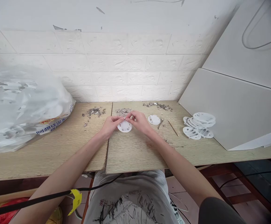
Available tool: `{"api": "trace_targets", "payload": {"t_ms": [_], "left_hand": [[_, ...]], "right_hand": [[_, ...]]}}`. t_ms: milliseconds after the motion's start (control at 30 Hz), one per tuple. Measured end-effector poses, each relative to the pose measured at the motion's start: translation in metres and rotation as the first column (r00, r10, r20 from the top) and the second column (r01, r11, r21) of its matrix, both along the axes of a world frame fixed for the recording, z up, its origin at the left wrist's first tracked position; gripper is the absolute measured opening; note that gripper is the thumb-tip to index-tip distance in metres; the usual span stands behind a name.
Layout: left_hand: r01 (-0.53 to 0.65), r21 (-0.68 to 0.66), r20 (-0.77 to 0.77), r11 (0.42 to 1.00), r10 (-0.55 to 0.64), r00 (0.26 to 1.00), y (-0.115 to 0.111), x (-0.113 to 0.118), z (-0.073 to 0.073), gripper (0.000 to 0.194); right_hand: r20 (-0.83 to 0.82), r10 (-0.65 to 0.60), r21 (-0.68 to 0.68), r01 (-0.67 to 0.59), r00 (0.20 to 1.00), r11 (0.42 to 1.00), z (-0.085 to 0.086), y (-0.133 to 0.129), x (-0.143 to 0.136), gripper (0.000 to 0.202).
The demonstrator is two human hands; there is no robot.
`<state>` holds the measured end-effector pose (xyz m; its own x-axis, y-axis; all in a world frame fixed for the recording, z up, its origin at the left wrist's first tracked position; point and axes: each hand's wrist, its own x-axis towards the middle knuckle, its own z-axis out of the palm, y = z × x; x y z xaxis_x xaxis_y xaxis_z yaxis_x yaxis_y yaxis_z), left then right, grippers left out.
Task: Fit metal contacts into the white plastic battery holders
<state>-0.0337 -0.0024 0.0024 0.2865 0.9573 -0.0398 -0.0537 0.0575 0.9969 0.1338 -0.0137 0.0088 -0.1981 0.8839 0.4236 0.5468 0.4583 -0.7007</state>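
Observation:
A round white plastic base (125, 127) with small metal parts in it is held between my hands at the middle of the table. My left hand (112, 124) pinches its left edge with thumb and forefinger. Over its far edge, my right hand (136, 120) has thumb and fingertips pressed together; whether a small metal piece is between them is too small to tell. A pile of small metal pieces (123, 111) lies just behind the hands. To the right are a second white base (154, 119), tweezers (160, 123) and a thin wooden stick (173, 128).
A big clear bag of white plastic parts (25, 109) fills the table's left. More metal clips lie in a left pile (95, 112) and a right pile (160, 106). Several white bases (199, 124) are stacked near the grey panel (233, 102). A black cable (44, 196) crosses low in front.

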Motion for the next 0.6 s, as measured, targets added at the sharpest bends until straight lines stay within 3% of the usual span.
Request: {"api": "trace_targets", "payload": {"t_ms": [167,300,600], "left_hand": [[-0.03,0.044,-0.022,0.999,0.031,0.999,0.001,0.0,-0.003,0.036],[-0.052,0.126,-0.059,0.991,0.06,0.996,0.002,0.001,-0.004,0.032],[-0.007,0.209,-0.193,0.978,0.049,0.98,0.006,-0.002,-0.011,0.029]], "right_hand": [[-0.131,-0.018,-0.123,0.001,0.991,0.992,-0.003,0.0,-0.002,0.01],[-0.297,0.009,-0.228,-0.08,0.955,0.97,-0.009,0.004,-0.004,0.016],[-0.328,0.056,-0.227,-0.137,0.943,0.964,-0.011,0.004,-0.005,0.017]]}}
